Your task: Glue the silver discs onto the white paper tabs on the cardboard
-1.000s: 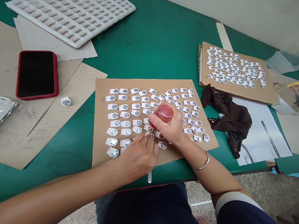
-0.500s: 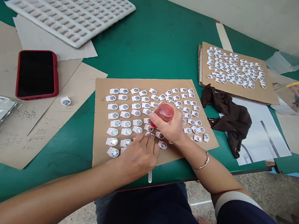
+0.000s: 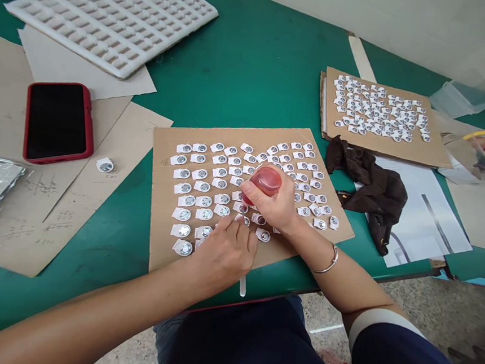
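Red bulb (image 3: 267,182), low over cardboard sheet (image 3: 162,197)

Left hand (image 3: 228,252): fingers bunched at the discs (image 3: 181,214); any pinched item, cannot tell. Right hand (image 3: 281,207): wrapped round bulb, thumb against it. Beyond: brown cloth (image 3: 373,185), right; 1 phone (image 3: 56,120), left; white tray (image 3: 112,20), farther.

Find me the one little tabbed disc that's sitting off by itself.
It's the disc beside the red phone, alone on the scribbled brown paper; the other discs sit grouped on cardboard.
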`<action>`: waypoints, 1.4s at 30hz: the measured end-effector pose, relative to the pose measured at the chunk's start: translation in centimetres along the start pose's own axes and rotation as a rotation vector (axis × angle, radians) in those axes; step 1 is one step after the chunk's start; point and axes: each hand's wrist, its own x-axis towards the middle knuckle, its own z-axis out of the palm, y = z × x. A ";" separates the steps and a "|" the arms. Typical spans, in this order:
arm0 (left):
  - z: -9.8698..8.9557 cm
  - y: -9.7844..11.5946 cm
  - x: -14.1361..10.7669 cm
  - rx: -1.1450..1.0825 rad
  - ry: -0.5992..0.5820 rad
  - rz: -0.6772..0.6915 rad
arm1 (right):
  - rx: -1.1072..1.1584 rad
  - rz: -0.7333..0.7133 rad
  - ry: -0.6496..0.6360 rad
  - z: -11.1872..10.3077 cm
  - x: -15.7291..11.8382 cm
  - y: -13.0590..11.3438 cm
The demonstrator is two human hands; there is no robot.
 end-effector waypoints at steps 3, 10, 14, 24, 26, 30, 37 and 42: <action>0.0 0.0 0.0 -0.006 -0.004 0.003 | -0.006 0.000 0.005 0.0 0.0 0.1; 0.1 0.0 0.0 -0.018 -0.010 0.010 | -0.013 0.004 0.013 0.1 0.2 0.2; 0.2 0.0 -0.1 -0.015 -0.026 0.007 | -0.029 0.003 0.015 0.0 0.2 0.3; 0.2 -0.1 -0.1 -0.040 -0.037 0.012 | -0.054 -0.003 0.038 -0.2 0.4 0.5; 0.3 -0.1 -0.1 -0.033 -0.038 0.014 | -0.062 -0.012 0.043 -0.3 0.3 0.5; 0.2 -0.2 0.0 -0.019 -0.045 0.027 | -0.091 0.008 0.040 -0.4 0.2 0.5; 0.2 -0.2 -0.1 0.003 -0.053 0.027 | -0.084 -0.009 0.039 -0.6 0.2 0.3; 0.3 -0.1 0.0 -0.004 -0.051 0.034 | -0.100 -0.035 0.039 -0.6 0.2 0.2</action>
